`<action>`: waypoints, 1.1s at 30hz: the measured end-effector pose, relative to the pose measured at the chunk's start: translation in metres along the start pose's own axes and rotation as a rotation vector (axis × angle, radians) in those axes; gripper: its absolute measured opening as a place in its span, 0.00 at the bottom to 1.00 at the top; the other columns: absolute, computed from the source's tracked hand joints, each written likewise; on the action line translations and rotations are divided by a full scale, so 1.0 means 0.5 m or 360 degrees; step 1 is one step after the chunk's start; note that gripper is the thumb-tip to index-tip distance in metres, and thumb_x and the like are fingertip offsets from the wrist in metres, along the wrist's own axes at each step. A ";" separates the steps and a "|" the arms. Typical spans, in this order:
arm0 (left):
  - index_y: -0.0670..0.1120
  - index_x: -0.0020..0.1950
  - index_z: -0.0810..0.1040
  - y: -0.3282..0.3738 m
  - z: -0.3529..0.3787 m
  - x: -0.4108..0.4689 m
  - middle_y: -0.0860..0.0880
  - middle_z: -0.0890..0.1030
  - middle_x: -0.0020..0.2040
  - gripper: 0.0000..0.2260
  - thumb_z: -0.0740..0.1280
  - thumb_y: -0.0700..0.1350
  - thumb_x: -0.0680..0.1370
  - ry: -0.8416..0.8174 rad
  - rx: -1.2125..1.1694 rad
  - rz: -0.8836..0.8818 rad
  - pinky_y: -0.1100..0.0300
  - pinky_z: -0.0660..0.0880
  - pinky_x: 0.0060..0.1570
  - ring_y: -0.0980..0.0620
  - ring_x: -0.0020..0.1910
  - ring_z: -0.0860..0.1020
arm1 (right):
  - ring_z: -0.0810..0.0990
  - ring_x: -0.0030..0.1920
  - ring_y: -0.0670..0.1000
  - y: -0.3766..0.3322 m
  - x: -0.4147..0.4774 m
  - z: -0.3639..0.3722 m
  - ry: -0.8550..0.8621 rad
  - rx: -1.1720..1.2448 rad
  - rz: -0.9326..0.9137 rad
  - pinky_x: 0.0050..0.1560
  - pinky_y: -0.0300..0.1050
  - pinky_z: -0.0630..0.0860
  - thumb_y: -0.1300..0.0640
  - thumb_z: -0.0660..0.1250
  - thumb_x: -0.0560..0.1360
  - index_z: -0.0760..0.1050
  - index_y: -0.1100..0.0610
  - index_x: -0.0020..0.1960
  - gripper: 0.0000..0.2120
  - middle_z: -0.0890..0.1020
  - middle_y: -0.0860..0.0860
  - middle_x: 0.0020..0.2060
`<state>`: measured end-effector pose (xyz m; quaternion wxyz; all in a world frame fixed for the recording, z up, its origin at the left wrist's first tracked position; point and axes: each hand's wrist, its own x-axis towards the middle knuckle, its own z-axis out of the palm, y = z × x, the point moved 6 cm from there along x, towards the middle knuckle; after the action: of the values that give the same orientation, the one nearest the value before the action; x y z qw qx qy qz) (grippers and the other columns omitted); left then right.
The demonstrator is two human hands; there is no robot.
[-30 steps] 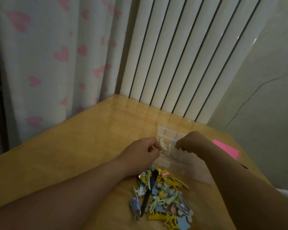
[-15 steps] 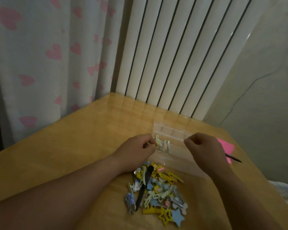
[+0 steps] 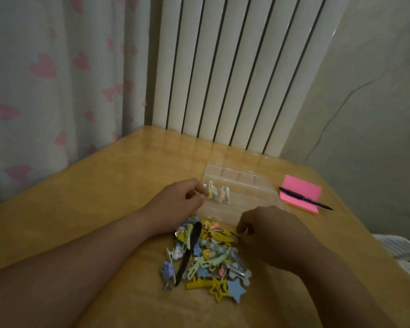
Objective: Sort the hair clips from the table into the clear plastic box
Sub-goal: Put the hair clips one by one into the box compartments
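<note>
Your left hand (image 3: 175, 204) was at the left end of the clear plastic box (image 3: 246, 183), fingertips pinching a pale clip (image 3: 210, 191) - seating it in its slot, I'd guess. The pile of hair clips (image 3: 204, 254) lay just in front of the box, handy for short reaches. Your right hand (image 3: 272, 235) curled onto a yellow clip (image 3: 232, 233) at the pile's edge - gripped or only touched, I couldn't tell. Count: 2 hands, 1 box holding 2 little clusters, 1 pile too tangled to count, 1 pink pad (image 3: 301, 190), 1 pen (image 3: 305, 199).
</note>
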<state>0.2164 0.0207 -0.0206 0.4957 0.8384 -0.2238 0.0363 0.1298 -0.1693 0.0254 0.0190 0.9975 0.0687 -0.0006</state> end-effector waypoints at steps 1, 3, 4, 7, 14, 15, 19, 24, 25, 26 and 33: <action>0.55 0.55 0.82 0.000 0.000 0.000 0.52 0.77 0.40 0.06 0.65 0.49 0.85 0.0000 -0.0003 0.0000 0.66 0.67 0.31 0.59 0.30 0.70 | 0.82 0.50 0.49 -0.004 -0.001 -0.001 0.0000 -0.0035 0.0004 0.52 0.48 0.82 0.48 0.65 0.80 0.82 0.45 0.58 0.10 0.84 0.44 0.51; 0.55 0.55 0.82 0.001 0.000 -0.001 0.52 0.77 0.40 0.06 0.65 0.49 0.85 -0.0003 -0.0003 0.0007 0.65 0.67 0.31 0.59 0.30 0.70 | 0.82 0.48 0.50 -0.015 -0.001 -0.003 0.0011 -0.0124 0.0006 0.50 0.49 0.82 0.49 0.65 0.79 0.82 0.47 0.55 0.09 0.83 0.46 0.48; 0.55 0.55 0.82 0.001 0.000 -0.001 0.51 0.77 0.40 0.06 0.65 0.49 0.85 -0.0007 -0.0005 0.0009 0.64 0.67 0.31 0.58 0.30 0.70 | 0.82 0.47 0.51 -0.020 -0.001 -0.004 0.0015 -0.0164 0.0010 0.49 0.49 0.82 0.49 0.66 0.79 0.82 0.48 0.53 0.08 0.83 0.47 0.47; 0.54 0.56 0.82 0.000 0.001 -0.002 0.50 0.78 0.41 0.06 0.64 0.49 0.86 -0.0025 -0.0028 0.0008 0.64 0.67 0.31 0.58 0.30 0.70 | 0.81 0.44 0.53 -0.025 -0.003 -0.006 0.0040 -0.0230 0.0061 0.46 0.49 0.81 0.51 0.65 0.79 0.80 0.51 0.49 0.07 0.81 0.49 0.44; 0.54 0.57 0.81 -0.003 0.001 -0.003 0.50 0.78 0.42 0.07 0.64 0.50 0.86 -0.0033 -0.0017 -0.0006 0.66 0.66 0.31 0.60 0.29 0.70 | 0.80 0.44 0.50 -0.025 -0.005 -0.007 0.0084 -0.0256 0.0120 0.44 0.46 0.79 0.51 0.62 0.80 0.79 0.49 0.48 0.08 0.79 0.47 0.43; 0.54 0.58 0.81 -0.003 0.001 -0.003 0.51 0.78 0.42 0.07 0.64 0.49 0.86 -0.0034 -0.0019 -0.0007 0.65 0.67 0.32 0.60 0.29 0.71 | 0.80 0.44 0.50 -0.024 -0.006 -0.006 0.0089 -0.0254 0.0126 0.44 0.46 0.79 0.51 0.61 0.80 0.79 0.48 0.48 0.08 0.80 0.46 0.43; 0.53 0.58 0.81 -0.004 0.003 -0.003 0.52 0.77 0.41 0.07 0.64 0.49 0.86 -0.0041 -0.0032 -0.0012 0.61 0.69 0.35 0.59 0.31 0.71 | 0.81 0.43 0.50 -0.019 -0.004 -0.001 0.0108 -0.0226 0.0133 0.44 0.46 0.81 0.52 0.62 0.80 0.79 0.47 0.51 0.07 0.81 0.46 0.44; 0.53 0.57 0.81 -0.006 0.004 -0.002 0.52 0.77 0.40 0.06 0.64 0.49 0.85 -0.0049 -0.0071 -0.0006 0.59 0.70 0.37 0.57 0.32 0.70 | 0.80 0.38 0.42 0.009 0.004 -0.040 0.0389 0.0376 0.0164 0.40 0.40 0.79 0.50 0.69 0.81 0.80 0.45 0.49 0.03 0.82 0.43 0.39; 0.53 0.57 0.81 -0.006 0.005 -0.002 0.53 0.76 0.39 0.06 0.64 0.49 0.85 -0.0046 -0.0086 -0.0008 0.59 0.70 0.36 0.58 0.31 0.70 | 0.80 0.37 0.42 0.017 0.011 -0.058 0.0481 0.0577 0.0181 0.37 0.36 0.76 0.52 0.70 0.81 0.81 0.47 0.48 0.03 0.82 0.44 0.39; 0.52 0.57 0.81 -0.006 0.006 -0.002 0.53 0.76 0.38 0.06 0.64 0.48 0.85 -0.0046 -0.0099 -0.0010 0.59 0.69 0.35 0.59 0.30 0.69 | 0.80 0.36 0.43 0.027 0.025 -0.074 0.0541 0.0746 0.0214 0.34 0.34 0.73 0.53 0.71 0.80 0.81 0.49 0.48 0.02 0.82 0.45 0.38; 0.52 0.57 0.81 -0.004 0.006 -0.001 0.54 0.76 0.38 0.06 0.64 0.48 0.85 -0.0046 -0.0090 -0.0017 0.56 0.70 0.36 0.60 0.29 0.70 | 0.84 0.37 0.52 0.098 0.183 -0.059 0.0332 0.1115 0.0535 0.35 0.44 0.77 0.60 0.72 0.78 0.84 0.59 0.44 0.05 0.88 0.56 0.41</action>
<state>0.2166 0.0192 -0.0240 0.5161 0.8257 -0.2273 0.0151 0.2272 -0.2042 0.0564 -0.3294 0.9356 -0.0982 0.0802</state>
